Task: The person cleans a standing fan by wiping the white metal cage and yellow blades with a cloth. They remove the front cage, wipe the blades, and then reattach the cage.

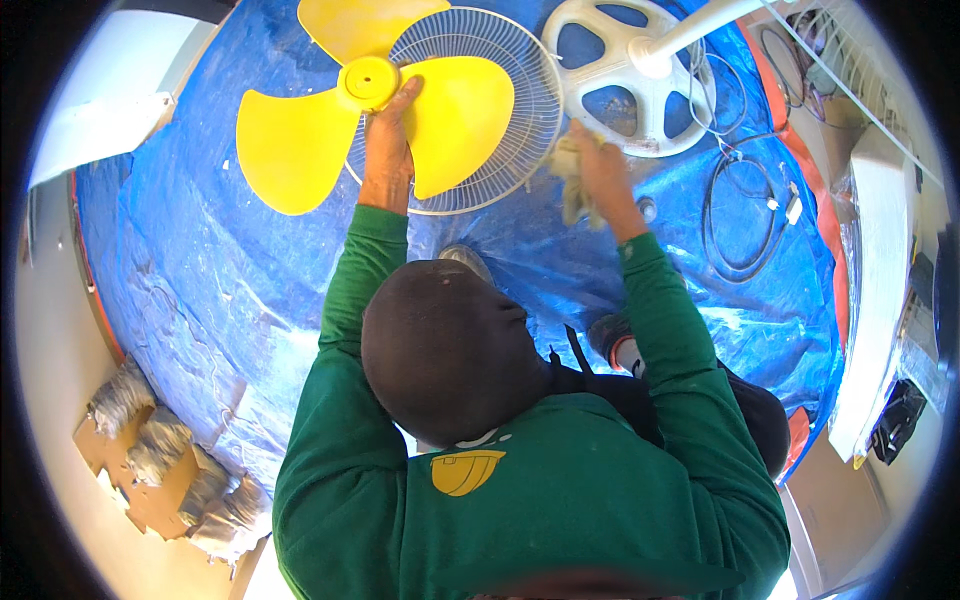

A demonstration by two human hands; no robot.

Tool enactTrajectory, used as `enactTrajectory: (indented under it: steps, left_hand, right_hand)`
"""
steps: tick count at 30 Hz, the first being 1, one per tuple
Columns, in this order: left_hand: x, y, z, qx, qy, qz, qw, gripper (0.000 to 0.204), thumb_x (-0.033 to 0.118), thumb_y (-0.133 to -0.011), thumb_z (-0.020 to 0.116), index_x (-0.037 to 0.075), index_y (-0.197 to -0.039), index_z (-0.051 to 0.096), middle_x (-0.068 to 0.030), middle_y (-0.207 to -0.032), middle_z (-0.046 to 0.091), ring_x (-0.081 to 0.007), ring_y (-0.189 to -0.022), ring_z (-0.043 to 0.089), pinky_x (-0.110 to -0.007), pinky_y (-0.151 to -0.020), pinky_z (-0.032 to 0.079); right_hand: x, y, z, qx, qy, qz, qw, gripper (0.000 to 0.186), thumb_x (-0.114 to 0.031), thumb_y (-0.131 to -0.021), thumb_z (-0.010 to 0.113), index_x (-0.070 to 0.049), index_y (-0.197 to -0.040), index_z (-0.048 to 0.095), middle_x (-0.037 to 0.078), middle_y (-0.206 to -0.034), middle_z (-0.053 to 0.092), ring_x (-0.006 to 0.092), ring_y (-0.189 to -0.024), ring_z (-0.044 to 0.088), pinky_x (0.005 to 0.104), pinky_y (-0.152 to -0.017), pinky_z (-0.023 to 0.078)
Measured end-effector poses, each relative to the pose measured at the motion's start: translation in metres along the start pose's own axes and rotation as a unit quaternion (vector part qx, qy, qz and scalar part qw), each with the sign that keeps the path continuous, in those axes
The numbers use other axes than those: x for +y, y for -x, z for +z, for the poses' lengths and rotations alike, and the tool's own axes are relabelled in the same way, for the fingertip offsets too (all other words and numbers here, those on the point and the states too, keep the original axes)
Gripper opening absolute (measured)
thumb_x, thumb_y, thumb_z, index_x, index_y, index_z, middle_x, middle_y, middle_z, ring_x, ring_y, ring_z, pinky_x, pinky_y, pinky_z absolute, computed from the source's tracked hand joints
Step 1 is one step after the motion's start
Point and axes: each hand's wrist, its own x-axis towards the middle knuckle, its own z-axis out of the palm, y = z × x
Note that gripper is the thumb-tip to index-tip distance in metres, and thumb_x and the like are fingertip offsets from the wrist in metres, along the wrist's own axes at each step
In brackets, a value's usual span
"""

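My left hand [388, 145] is closed on a yellow three-bladed fan blade [298, 150], gripping it near its round hub. One blade lies over a white wire fan grille [535, 110], which rests on the blue tarp [190, 250]. A crumpled pale cloth [570, 180] is in my right hand [608, 180], whose fingers are closed around it and slightly blurred. The cloth is to the right of the grille and just below the white fan base [600, 95]. That base has wide openings and a white pole [705, 25] slanting up to the right.
A black cable [735, 265] lies coiled on the tarp at the right, with a white plug [794, 208]. Wrapped bundles [160, 445] sit on cardboard at the lower left. Along the right edge stand a long white panel [868, 290] and a black bag [897, 420].
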Motion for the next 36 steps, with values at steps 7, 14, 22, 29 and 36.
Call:
enactTrajectory:
  steps: [7, 14, 22, 29, 36]
  left_hand:
    - [0.002, -0.006, 0.033, -0.115, 0.099, -0.087, 0.985, 0.029, 0.01, -0.108, 0.07, 0.004, -0.136, 0.067, -0.0144, -0.132, 0.076, -0.0288, -0.116, 0.076, -0.046, -0.1, 0.066]
    - [-0.01, -0.005, 0.045, -0.047, 0.084, -0.051, 0.994, 0.036, 0.021, -0.113, 0.066, 0.008, -0.147, 0.063, -0.0127, -0.133, 0.075, -0.0263, -0.12, 0.074, -0.041, -0.106, 0.061]
    - [-0.03, 0.009, 0.03, -0.056, 0.089, -0.071, 0.992, 0.045, 0.017, -0.115, 0.062, 0.01, -0.159, 0.054, -0.0165, -0.145, 0.068, -0.0317, -0.128, 0.071, -0.048, -0.113, 0.059]
    - [-0.042, 0.007, 0.029, -0.078, 0.188, -0.096, 0.974, 0.047, 0.015, -0.114, 0.065, 0.011, -0.159, 0.054, -0.0167, -0.144, 0.068, -0.0333, -0.128, 0.071, -0.05, -0.111, 0.06]
    - [-0.039, 0.02, 0.011, -0.05, 0.038, -0.063, 0.996, 0.046, 0.017, -0.114, 0.064, 0.009, -0.159, 0.055, -0.0144, -0.141, 0.07, -0.0295, -0.125, 0.072, -0.047, -0.109, 0.061]
  right_hand:
    - [-0.065, -0.034, 0.037, 0.142, 0.138, -0.598, 0.777, 0.034, -0.023, -0.096, 0.081, -0.006, -0.125, 0.074, 0.015, -0.12, 0.071, 0.0387, -0.107, 0.072, 0.0487, -0.093, 0.059]
    - [-0.043, 0.014, 0.107, 0.118, 0.265, -0.587, 0.756, 0.036, -0.012, -0.088, 0.07, -0.009, -0.124, 0.073, 0.015, -0.125, 0.067, 0.0392, -0.114, 0.065, 0.0526, -0.097, 0.056]
    - [-0.049, -0.043, 0.068, 0.234, 0.278, -0.541, 0.758, 0.031, -0.008, -0.09, 0.067, -0.004, -0.12, 0.072, 0.016, -0.119, 0.066, 0.0403, -0.111, 0.063, 0.0547, -0.095, 0.054]
    - [0.015, 0.005, 0.106, 0.054, 0.253, -0.567, 0.782, 0.025, -0.009, -0.089, 0.071, -0.003, -0.113, 0.067, 0.02, -0.117, 0.064, 0.0416, -0.108, 0.064, 0.0547, -0.094, 0.053]
    - [-0.003, -0.097, -0.015, 0.264, 0.239, -0.238, 0.904, 0.025, -0.008, -0.098, 0.067, 0.002, -0.121, 0.069, 0.021, -0.12, 0.073, 0.046, -0.109, 0.072, 0.0543, -0.097, 0.06]
